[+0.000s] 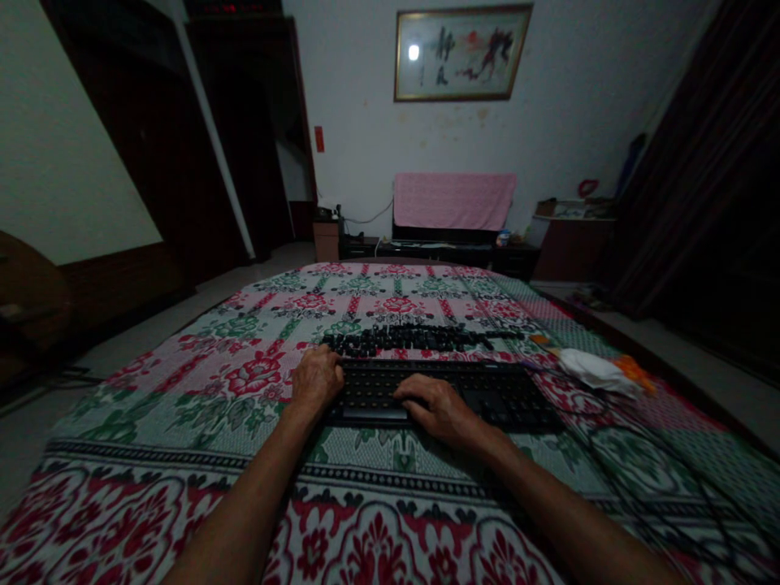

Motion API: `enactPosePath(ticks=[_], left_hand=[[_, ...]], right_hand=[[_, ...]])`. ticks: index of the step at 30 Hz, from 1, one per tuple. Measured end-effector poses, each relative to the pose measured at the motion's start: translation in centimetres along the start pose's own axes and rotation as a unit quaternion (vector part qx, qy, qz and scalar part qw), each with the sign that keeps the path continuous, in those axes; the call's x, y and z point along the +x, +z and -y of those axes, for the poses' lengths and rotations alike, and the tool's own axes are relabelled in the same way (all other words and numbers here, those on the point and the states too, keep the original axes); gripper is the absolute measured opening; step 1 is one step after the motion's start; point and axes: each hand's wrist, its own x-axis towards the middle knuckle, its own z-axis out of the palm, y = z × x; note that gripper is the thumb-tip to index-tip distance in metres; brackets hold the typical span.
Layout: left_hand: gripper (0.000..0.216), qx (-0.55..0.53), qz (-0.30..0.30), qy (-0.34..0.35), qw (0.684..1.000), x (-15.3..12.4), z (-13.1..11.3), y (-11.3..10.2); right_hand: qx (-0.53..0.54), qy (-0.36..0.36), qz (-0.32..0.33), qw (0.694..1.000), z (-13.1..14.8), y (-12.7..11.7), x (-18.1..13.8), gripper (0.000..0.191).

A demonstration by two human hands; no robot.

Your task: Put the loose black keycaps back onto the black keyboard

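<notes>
A black keyboard frame (487, 394) lies on a floral bedspread (183, 406), its key sockets bare. My left hand (315, 379) grips the frame's left end with curled fingers. My right hand (434, 404) rests on the frame's lower middle, fingers bent and pressed onto it. Just beyond the frame lies a row of several loose black keycaps (414, 338).
A white cloth with an orange item (600, 370) lies to the right of the keyboard. A black cable (639, 455) runs over the bedspread at the right. Beyond the bed stand a low cabinet with a pink cover (454, 201) and a framed picture (460, 53) on the wall.
</notes>
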Motion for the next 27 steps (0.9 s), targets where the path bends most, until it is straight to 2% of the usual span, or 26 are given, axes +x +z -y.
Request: enactPosePath(ticks=[3,7,13,22,27], left_hand=[[0.025,0.017,0.007,0.002,1.0,-0.2,-0.4,-0.1],[0.026,0.001,-0.03,-0.004,1.0,-0.5,-0.8,0.1],[0.025,-0.086,-0.046,0.073,0.993,-0.4,-1.4,1.2],[0.021,-0.2,-0.023,0.161,0.966,-0.8,-2.4,1.0],[0.021,-0.222,0.004,0.177,0.959,-0.9,-2.8,0.1]], right_hand=[[0.005,-0.004,-0.001,1.0,0.0,0.0,0.0,0.022],[0.01,0.002,-0.003,1.0,0.1,-0.2,-0.1,0.021],[0.001,-0.004,-0.002,1.0,0.1,-0.4,-0.2,0.023],[0.007,0.014,0.011,1.0,0.1,-0.8,-0.3,0.03],[0.008,0.013,-0.017,1.0,-0.5,-1.4,-0.3,0.029]])
